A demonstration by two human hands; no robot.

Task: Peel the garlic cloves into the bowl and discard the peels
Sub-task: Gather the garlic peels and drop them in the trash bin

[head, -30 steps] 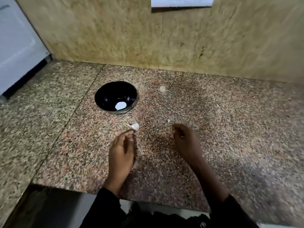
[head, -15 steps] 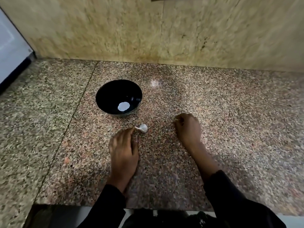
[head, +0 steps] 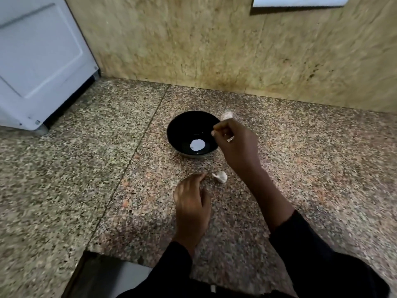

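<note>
nearest me, the left hand (head: 191, 203) rests on the speckled granite counter (head: 311, 168) with its fingers loosely curved and holding nothing, fingertips pointing toward the one garlic clove (head: 221, 176) that lies just beside them. that clove looks as though it has its papery skin on, a loose flap sticking out at one end, so i'd judge it is not yet peeled.

a little further, the right hand (head: 236, 143) is raised over the near-right rim of the black bowl (head: 178, 127), thumb and forefinger pinched together. something small and pale shows at the fingers, but the view is blurred and i cannot tell whether it is a peeled clove, a scrap of peel, or nothing much. inside the bowl there is one pale round patch at the bottom; it may be a clove or only a glint of light.

so the work seems early or middling: at most one piece in the bowl, one clove waiting, and no heap of peels in sight to discard.

beyond the bowl a faint white smudge (head: 228, 115) sits on the counter. further back stands the mottled tan wall (head: 214, 50), with a white appliance (head: 38, 61) off to the left. nothing blocks the way between clove and bowl.
</note>
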